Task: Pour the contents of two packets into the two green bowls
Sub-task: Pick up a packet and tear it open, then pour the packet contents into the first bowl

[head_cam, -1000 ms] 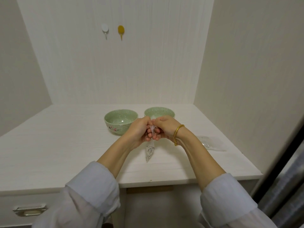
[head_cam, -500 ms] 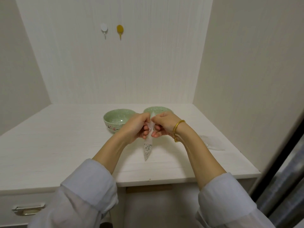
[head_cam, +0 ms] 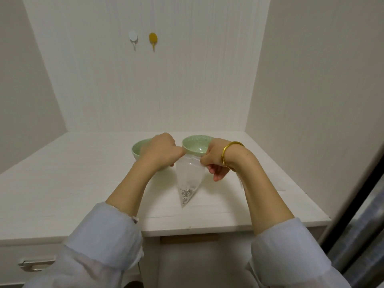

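A person standing at a white desk [head_cam: 62, 183] holds a clear plastic packet [head_cam: 189, 177] up in front of two green bowls, the left hand [head_cam: 160, 152] pinching one top corner and the right hand [head_cam: 214, 159] pinching the other, so that the mouth is stretched flat between them. The packet hangs above the desk, not resting on it, tapering to a point where a small heap of pale grains [head_cam: 185, 196] has settled. The left bowl [head_cam: 137, 149] is largely hidden behind the left hand; the right bowl [head_cam: 197, 143] sits just beyond the packet's top edge, and whether either bowl holds anything cannot be made out. A gold bangle [head_cam: 225, 154] circles the right wrist, and two hooks, one white [head_cam: 133, 37] and one yellow [head_cam: 153, 38], are fixed to the back wall.

The step in hand appears to be opening the packet's top. Done well, that likely means keeping both pinches close to the seal and parting them evenly, with the grains kept low at the point so nothing jumps out as the seal gives. The open mouth would best be carried right over a bowl's rim before tipping, and tilted slowly, since thin film can fold and spill sideways
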